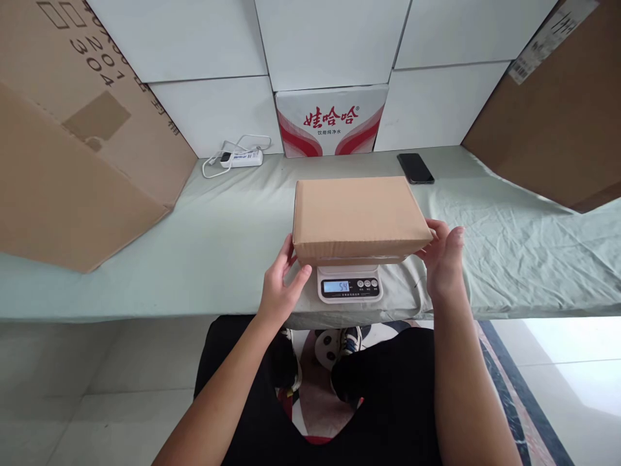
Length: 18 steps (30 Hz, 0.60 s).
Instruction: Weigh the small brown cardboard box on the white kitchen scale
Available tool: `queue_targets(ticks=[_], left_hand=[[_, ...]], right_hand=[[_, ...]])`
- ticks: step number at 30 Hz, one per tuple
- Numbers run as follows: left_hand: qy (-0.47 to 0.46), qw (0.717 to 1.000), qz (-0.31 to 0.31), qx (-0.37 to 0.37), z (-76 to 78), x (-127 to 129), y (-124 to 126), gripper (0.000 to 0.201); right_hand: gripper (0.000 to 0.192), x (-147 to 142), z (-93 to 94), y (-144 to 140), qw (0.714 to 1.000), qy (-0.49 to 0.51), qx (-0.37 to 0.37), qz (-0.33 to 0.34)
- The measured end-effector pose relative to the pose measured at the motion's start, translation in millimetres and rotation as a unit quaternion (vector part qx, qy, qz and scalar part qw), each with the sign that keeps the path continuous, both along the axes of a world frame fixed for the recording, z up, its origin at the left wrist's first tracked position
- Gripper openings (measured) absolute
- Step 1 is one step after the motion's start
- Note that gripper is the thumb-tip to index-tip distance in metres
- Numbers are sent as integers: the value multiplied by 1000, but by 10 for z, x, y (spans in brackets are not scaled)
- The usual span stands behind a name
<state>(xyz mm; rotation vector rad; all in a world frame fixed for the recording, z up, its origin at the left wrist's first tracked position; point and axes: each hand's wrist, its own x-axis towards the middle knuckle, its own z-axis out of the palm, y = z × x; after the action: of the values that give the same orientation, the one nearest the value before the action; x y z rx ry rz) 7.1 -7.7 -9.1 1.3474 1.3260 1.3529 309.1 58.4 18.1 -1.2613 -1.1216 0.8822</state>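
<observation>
Evidently I was at the weighing step: the brown cardboard box (356,210) sat over the small white scale (350,296), near the front edge of the cloth-covered bench (233,246). It hid the weighing platform, leaving only the control panel out in front. The lit display (336,286) showed what looked like 54; I could not be sure of a decimal point, and the unit was too small to read.

My left hand (282,281) was half open at the box's lower front left corner, fingers along the side and thumb apart from them. My right hand (442,259) was loosely open at the front right corner, fingertips against the cardboard, thumb raised clear of it. Neither had closed firmly around the box, and I could not tell how much of its weight they bore.

As I judged it, a true reading called for the box centred and both hands drawn clear; lifting it off instead called for fingers tucked beneath both ends and an even, level raise.
</observation>
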Motion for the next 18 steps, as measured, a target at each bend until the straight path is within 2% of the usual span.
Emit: queue_targets(ticks=[10,18], left_hand=[[-30,998,-6,51,16,35,28,76],[-19,999,2,49,13,37,42,76]], right_hand=[[74,-88,30,-90,999,-19,25,-19],[73,-124,47,-117,997,-50,35,-40]])
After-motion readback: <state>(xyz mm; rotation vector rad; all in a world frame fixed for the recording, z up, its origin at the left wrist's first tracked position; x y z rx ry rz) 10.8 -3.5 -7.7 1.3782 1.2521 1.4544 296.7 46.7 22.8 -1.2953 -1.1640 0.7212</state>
